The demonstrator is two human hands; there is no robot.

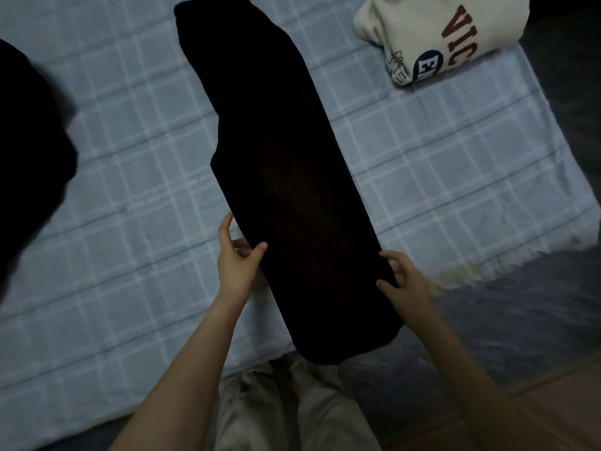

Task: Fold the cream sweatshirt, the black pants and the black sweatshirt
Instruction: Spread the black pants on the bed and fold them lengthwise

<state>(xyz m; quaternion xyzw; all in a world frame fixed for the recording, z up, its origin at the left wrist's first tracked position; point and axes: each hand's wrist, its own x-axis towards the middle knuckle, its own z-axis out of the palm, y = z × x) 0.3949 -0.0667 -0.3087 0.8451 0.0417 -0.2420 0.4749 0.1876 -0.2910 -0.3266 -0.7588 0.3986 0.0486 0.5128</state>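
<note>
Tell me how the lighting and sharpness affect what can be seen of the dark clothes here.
Head view: dim, bluish light; the black pants read as a flat dark shape, folds barely visible. The black garment at the left edge is blurred and cropped. The cream sweatshirt shows clearest. Both hands, left hand and right hand, are slightly soft.

Pale blue plaid blanket (136,177) spread over dark floor (533,320).
</note>
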